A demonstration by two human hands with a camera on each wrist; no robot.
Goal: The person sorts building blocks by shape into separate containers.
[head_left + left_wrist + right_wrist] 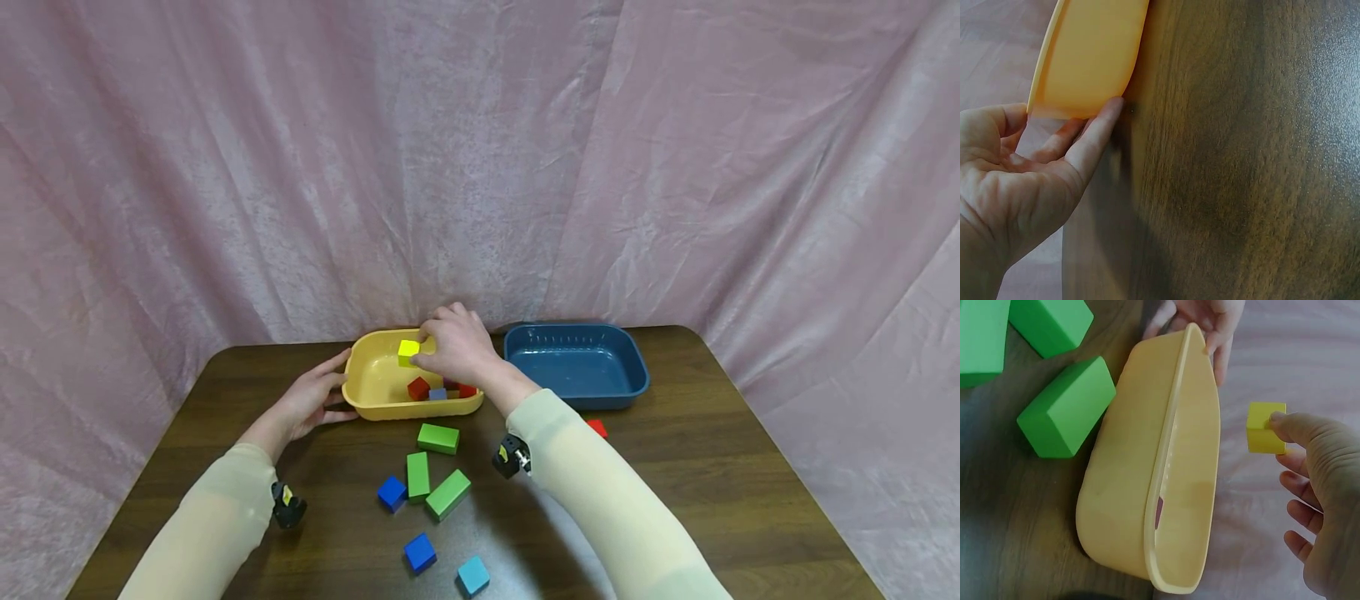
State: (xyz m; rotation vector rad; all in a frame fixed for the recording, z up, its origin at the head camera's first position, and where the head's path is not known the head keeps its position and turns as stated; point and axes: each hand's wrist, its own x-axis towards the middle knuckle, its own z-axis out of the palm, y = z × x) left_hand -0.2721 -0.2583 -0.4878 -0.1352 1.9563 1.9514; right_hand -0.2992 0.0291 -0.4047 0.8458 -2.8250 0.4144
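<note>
Between thumb and index finger, my right hand point(461, 346) pinches a yellow cube point(408, 353) above the yellow tray point(420, 411). The right wrist view shows the cube point(1265, 428) held at the fingertips, apart from the tray wall. My left hand point(306, 400) touches the tray's left end. In the left wrist view its spread fingers point(1094, 134) rest against the tray's end wall and rim. Inside the tray lie a red cube point(418, 388), a bluish-purple block point(437, 394) and another red block point(467, 390), with a purple piece partly hidden.
A dark blue tray point(577, 402) stands to the right. In front lie green blocks point(448, 495), blue cubes point(420, 552) and a light blue cube point(473, 576). A red block point(597, 427) is partly hidden by the right sleeve. A pink curtain point(480, 167) hangs behind the table.
</note>
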